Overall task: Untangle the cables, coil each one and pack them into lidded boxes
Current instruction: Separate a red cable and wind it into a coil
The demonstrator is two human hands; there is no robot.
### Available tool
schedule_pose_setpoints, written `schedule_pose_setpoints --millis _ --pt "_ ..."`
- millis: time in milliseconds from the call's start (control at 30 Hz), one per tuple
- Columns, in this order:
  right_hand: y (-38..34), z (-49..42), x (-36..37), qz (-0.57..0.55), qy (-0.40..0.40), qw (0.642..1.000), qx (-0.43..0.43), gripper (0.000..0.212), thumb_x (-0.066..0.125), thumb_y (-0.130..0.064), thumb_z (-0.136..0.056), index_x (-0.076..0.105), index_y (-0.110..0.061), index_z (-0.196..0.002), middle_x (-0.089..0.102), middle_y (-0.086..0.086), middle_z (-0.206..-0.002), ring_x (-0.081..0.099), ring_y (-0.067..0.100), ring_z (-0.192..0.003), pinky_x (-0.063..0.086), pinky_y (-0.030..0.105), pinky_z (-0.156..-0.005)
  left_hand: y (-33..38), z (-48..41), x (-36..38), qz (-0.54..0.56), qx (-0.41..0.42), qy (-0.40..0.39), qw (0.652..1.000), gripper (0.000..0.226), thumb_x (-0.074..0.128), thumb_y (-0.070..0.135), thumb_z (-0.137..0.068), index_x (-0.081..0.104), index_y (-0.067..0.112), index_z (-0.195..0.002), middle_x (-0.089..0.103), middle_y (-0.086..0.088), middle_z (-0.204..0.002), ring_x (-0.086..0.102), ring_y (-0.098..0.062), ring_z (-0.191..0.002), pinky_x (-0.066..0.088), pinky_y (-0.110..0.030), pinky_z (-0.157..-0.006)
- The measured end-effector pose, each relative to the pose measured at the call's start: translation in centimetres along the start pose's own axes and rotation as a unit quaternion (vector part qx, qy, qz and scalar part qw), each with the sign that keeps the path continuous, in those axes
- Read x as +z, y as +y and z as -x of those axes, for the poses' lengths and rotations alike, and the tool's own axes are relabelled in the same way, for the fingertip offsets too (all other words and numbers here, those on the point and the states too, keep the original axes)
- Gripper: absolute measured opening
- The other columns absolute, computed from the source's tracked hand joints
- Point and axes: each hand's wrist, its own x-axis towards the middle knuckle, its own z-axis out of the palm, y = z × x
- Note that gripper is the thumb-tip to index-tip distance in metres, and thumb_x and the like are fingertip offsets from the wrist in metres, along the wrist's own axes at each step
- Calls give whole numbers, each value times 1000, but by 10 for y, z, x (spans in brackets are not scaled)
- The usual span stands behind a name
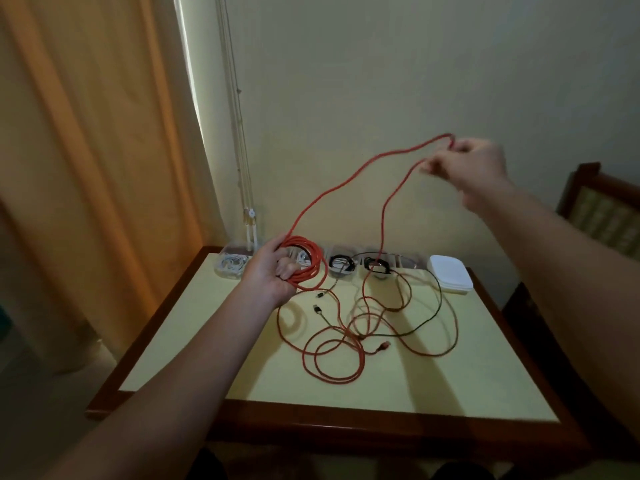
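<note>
Yellow tabletop point(242, 358) fills the lower centre. A red cable point(315, 254) sprawls over it in loose loops, then rises in a long arch running from centre left to upper right. The left hand point(268, 271), at centre left, curls its fingers through a round coil of it. The right hand point(474, 168), raised at upper right, pinches the arch's peak. Clear boxes point(341, 266) and white lids point(450, 273) line the far edge.
</note>
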Motion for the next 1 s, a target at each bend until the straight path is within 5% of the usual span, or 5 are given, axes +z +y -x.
schedule_pose_setpoints --millis 167,233,333,467,1000 --pt "0 1 -3 -7 -67 997 23 17 67 4 -90 61 -7 -79 60 10 -69 58 13 -53 53 23 -58 0 1 6 -57 30 5 998 26 55 20 -101 54 17 -76 27 6 -39 17 -8 -28 15 -17 -30" --pt "14 11 -9 17 -137 989 46 6 71 -1 -90 65 -2 -91 63 8 -73 60 12 -59 55 22 -61 -2 4 6 -54 44 0 998 19 55 19 -101 58 25 -120 50 13 -48 18 -8 -28 16 -17 -30" --pt "32 23 -20 -7 -176 980 91 16 67 -5 -94 61 2 -107 64 12 -83 65 17 -67 59 26 -62 -1 2 0 -66 66 30 995 55 56 17 -101 35 13 -152 60 23 -130 20 -7 -30 17 -17 -31" --pt "48 38 -32 8 -225 966 127 10 58 -10 -101 64 -2 -100 69 14 -91 72 28 -82 60 35 -69 -5 2 -10 -96 64 25 993 8 57 17 -100 60 25 -100 37 7 -42 18 -7 -31 16 -18 -30" --pt "-60 100 -58 -271 -221 937 6 7 53 1 -100 56 -5 -103 73 10 -86 75 25 -85 62 33 -76 -24 72 29 -127 91 -68 985 14 59 19 -99 56 15 -85 24 8 -43 17 -6 -29 13 -17 -29"
